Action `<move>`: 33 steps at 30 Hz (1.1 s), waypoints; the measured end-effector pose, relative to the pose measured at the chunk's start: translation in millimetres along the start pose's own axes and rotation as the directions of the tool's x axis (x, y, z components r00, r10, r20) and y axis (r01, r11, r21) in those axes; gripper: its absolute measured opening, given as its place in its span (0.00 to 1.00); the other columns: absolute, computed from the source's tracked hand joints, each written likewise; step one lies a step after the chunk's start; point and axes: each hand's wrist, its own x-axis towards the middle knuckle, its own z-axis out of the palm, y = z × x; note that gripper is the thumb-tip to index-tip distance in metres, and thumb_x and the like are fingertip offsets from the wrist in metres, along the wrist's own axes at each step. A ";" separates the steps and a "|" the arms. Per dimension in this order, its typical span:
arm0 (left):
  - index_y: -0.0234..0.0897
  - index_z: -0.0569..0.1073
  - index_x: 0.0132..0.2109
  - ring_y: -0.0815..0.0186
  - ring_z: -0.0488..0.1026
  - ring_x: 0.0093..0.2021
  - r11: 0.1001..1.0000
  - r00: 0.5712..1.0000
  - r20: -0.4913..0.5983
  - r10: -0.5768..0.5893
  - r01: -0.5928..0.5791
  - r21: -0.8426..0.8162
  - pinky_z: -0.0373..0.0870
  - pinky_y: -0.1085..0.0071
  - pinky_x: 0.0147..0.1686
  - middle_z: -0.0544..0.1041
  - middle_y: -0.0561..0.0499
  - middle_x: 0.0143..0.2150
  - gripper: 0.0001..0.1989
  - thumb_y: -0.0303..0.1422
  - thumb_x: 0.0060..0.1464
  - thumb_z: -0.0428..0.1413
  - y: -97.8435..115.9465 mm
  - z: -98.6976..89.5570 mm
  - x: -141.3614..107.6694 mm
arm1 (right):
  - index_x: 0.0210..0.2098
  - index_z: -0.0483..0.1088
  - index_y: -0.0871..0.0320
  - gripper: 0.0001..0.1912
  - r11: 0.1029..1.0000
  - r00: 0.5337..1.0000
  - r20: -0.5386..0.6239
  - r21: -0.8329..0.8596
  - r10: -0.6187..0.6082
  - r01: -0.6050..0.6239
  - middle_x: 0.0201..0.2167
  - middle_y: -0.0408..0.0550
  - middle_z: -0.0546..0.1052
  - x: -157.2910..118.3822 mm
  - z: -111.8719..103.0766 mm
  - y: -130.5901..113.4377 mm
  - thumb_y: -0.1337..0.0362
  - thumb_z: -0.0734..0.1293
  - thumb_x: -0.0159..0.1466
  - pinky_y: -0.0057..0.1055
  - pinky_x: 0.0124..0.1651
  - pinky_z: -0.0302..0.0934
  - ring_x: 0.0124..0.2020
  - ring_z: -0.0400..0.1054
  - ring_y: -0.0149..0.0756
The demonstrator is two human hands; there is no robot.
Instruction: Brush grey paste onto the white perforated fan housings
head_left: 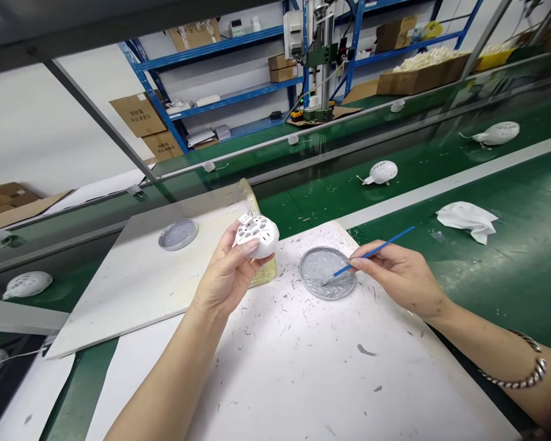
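Observation:
My left hand (227,278) is shut around a white perforated round plastic housing (258,236), which has a small label and a thin wire at its top. My right hand (401,274) pinches a thin blue-handled brush (371,253). The brush's tip rests in grey paste inside a shallow round dish (327,274), which sits on a white board speckled with grey smears (275,373). The housing is held in the air, apart from the dish and the brush. My fingers hide part of the housing's underside.
A second grey dish (178,234) sits on a pale board (128,288) to the left. Several similar white housings (382,173) lie on the green conveyor belt (445,165). A crumpled white cloth (467,221) lies to the right. Blue shelving and a bench press stand behind.

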 end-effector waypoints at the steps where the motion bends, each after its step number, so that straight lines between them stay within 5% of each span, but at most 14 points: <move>1: 0.43 0.66 0.56 0.62 0.72 0.51 1.000 1.000 0.002 -0.001 0.001 0.004 0.73 0.67 0.45 0.73 0.48 0.55 0.28 0.27 0.48 0.63 0.2 0.3 -1.1 | 0.30 0.76 0.56 0.10 0.998 0.999 0.003 0.055 0.044 -0.044 0.29 0.47 0.80 1.4 0.7 1.3 0.55 0.73 0.57 0.31 0.33 0.74 0.29 0.76 0.37; 7: 0.43 0.66 0.56 0.63 0.73 0.48 1.000 1.000 0.017 0.000 0.000 0.025 0.73 0.67 0.44 0.74 0.48 0.54 0.29 0.26 0.47 0.63 2.1 -0.2 -4.9 | 0.29 0.76 0.58 0.15 0.866 0.928 0.022 0.354 0.371 -0.354 0.26 0.45 0.79 9.4 4.5 11.6 0.56 0.78 0.49 0.29 0.34 0.73 0.27 0.75 0.34; 16: 0.43 0.66 0.55 0.63 0.73 0.47 0.996 0.997 0.063 -0.034 0.029 0.082 0.73 0.67 0.43 0.73 0.49 0.52 0.29 0.27 0.46 0.64 -0.4 1.0 -6.8 | 0.27 0.73 0.58 0.17 0.642 0.821 0.032 0.607 0.570 -0.469 0.24 0.42 0.78 17.1 0.6 22.5 0.56 0.80 0.47 0.21 0.31 0.70 0.28 0.74 0.28; 23: 0.44 0.67 0.54 0.69 0.70 0.45 0.983 0.976 0.196 -0.097 0.063 0.171 0.69 0.72 0.45 0.73 0.53 0.47 0.30 0.24 0.44 0.66 -12.5 1.7 -11.4 | 0.24 0.71 0.58 0.19 0.541 0.772 0.043 0.689 0.634 -0.483 0.22 0.40 0.76 17.8 -1.4 19.2 0.57 0.81 0.44 0.18 0.30 0.70 0.28 0.74 0.27; 33: 0.40 0.64 0.55 0.68 0.69 0.39 0.959 0.928 0.292 -0.232 0.168 0.228 0.68 0.71 0.38 0.72 0.51 0.42 0.33 0.24 0.41 0.65 -24.0 11.9 -21.5 | 0.26 0.73 0.60 0.17 0.550 0.799 0.005 0.722 0.602 -0.419 0.26 0.44 0.78 19.3 -4.8 15.0 0.61 0.82 0.43 0.20 0.32 0.72 0.29 0.74 0.29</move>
